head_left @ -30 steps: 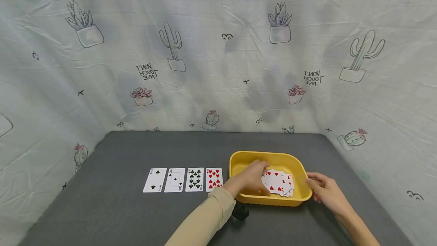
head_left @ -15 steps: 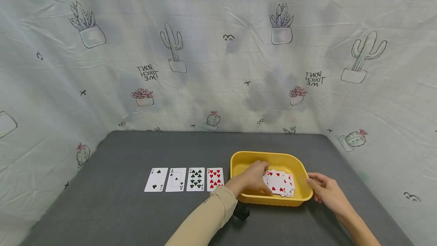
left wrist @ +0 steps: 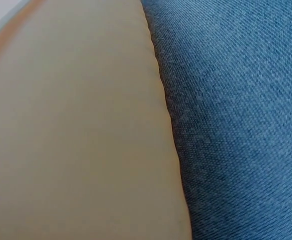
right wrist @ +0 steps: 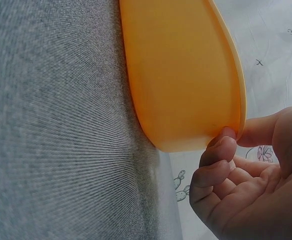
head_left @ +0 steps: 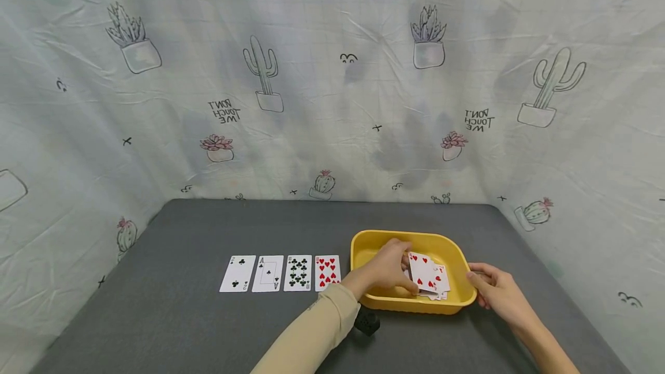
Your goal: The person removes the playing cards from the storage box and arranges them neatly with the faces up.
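A yellow tray (head_left: 363,241) stands on the dark grey table and holds a loose pile of heart cards (head_left: 439,284). My left hand (head_left: 388,269) reaches into the tray and pinches the top heart card (head_left: 422,270), whose left edge is tilted up off the pile. Against the tray's right end sits my right hand (head_left: 493,292). In the right wrist view the right hand (right wrist: 246,175) pinches the tray rim (right wrist: 238,100) between thumb and forefinger, the other fingers curled beside the tray wall. The left wrist view shows only my beige sleeve (left wrist: 75,125) and table fabric.
A row of face-up cards lies left of the tray: two of clubs (head_left: 236,273), ace of clubs (head_left: 267,273), another club card (head_left: 298,273), a heart card (head_left: 327,272). A small black object (head_left: 368,322) sits under my left forearm. Cactus-print cloth walls surround the table.
My left hand has raised the top heart card's edge off the pile, so it now stands tilted. The right hand has stayed at the tray's rim.
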Demonstrator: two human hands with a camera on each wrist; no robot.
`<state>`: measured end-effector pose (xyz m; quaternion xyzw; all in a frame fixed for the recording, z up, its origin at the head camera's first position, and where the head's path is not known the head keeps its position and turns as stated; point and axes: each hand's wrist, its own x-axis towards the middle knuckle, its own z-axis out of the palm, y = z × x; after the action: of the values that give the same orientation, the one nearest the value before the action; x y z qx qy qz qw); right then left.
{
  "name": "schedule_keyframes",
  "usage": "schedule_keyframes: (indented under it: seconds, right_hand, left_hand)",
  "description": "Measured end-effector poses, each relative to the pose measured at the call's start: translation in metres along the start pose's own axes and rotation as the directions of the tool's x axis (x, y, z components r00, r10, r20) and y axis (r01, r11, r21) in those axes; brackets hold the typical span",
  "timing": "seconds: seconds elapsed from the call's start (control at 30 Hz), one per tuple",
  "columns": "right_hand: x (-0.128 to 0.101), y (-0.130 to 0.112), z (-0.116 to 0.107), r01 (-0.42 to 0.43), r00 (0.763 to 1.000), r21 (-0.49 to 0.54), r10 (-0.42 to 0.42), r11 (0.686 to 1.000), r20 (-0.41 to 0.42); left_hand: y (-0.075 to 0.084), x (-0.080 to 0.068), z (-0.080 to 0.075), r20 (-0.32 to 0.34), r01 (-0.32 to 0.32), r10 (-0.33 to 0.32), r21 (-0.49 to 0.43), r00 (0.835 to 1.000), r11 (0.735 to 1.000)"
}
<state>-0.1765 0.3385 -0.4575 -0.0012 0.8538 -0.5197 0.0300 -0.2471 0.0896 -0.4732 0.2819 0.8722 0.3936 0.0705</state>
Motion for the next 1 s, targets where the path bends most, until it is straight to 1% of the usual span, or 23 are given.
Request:
schedule_keyframes:
  seconds: [0.13, 0.23, 0.7, 1.0]
  right_hand:
    - [0.001, 0.002, -0.0001, -0.002, 1.0, -0.007, 0.002, 1.0, 0.0]
    - [0.0019, 0.004, -0.0002, -0.001, 1.0, -0.013, 0.001, 1.0, -0.001]
    - [0.0027, 0.0069, 0.0, 0.006, 1.0, -0.016, -0.006, 1.0, -0.005]
    - [0.0027, 0.0066, 0.0006, -0.003, 1.0, -0.023, 0.003, 1.0, -0.002]
  left_hand:
    - [0.002, -0.002, -0.0007, -0.004, 0.022, -0.022, -0.107, 1.0, 0.994]
    - [0.0036, -0.0035, -0.0013, -0.004, 0.029, -0.03, -0.143, 1.0, 0.989]
    - [0.0071, -0.0051, -0.0028, -0.018, 0.045, -0.049, -0.16, 0.999, 0.986]
    - [0.0047, -0.0043, -0.0016, -0.033, 0.039, -0.046, -0.179, 0.998, 0.983]
